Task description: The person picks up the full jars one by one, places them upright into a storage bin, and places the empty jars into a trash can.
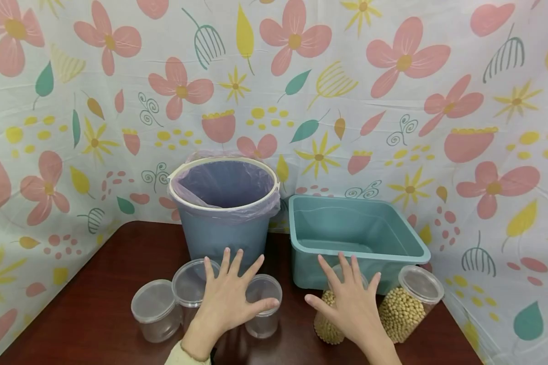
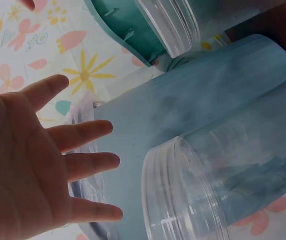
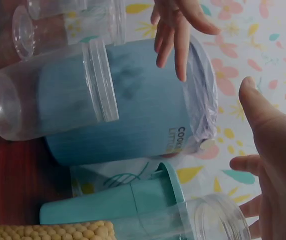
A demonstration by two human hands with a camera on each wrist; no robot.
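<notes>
My left hand is held out with its fingers spread above the clear plastic jars on the left and holds nothing. A short lidded jar is left of it, a wider jar is partly hidden behind it, and another jar stands by its thumb. My right hand, also spread and holding nothing, overlaps a jar of pale yellow beans in the head view. A second jar of such beans stands on its right. In the left wrist view, a clear jar stands near the left fingertips.
Behind the jars, a blue bin with a thin purple liner stands at the back of the dark red-brown table. Right of it is a teal rectangular basin. A flower-printed cloth hangs behind and around the table.
</notes>
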